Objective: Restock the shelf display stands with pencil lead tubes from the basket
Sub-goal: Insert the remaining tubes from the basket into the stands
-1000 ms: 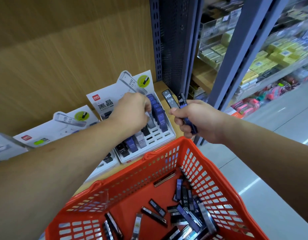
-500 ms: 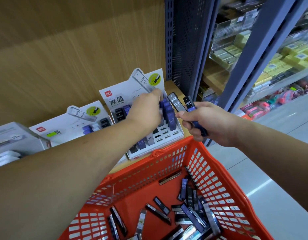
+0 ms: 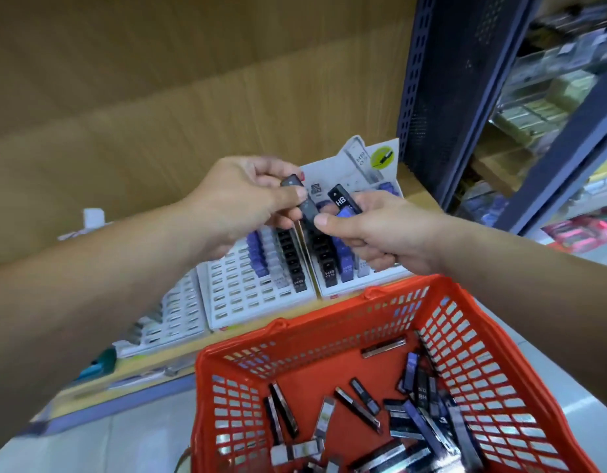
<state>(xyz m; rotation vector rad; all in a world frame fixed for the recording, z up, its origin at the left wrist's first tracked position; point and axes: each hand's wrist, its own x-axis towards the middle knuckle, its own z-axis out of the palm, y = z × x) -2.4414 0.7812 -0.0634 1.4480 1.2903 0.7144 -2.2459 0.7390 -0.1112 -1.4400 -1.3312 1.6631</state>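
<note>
Now, left hand [image 3: 247, 203]: your grip pinches one black tube [image 3: 308, 209], for slotting.
Right hand [image 3: 380, 230]: your grip clasps spare tubes [image 3: 341, 199], ready supply.
Place: over display stand [image 3: 247, 295], just beyond basket [image 3: 201, 387].

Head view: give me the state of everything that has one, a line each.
Left hand: pinching a dark tube.
Right hand: gripping the HB tube, thumb at the dark tube's lower end.
Basket: holds many loose tubes, lying flat.
Middle stand: three columns filled, most slots empty.
Right stand: partly filled, partly hidden by the hands.
</note>
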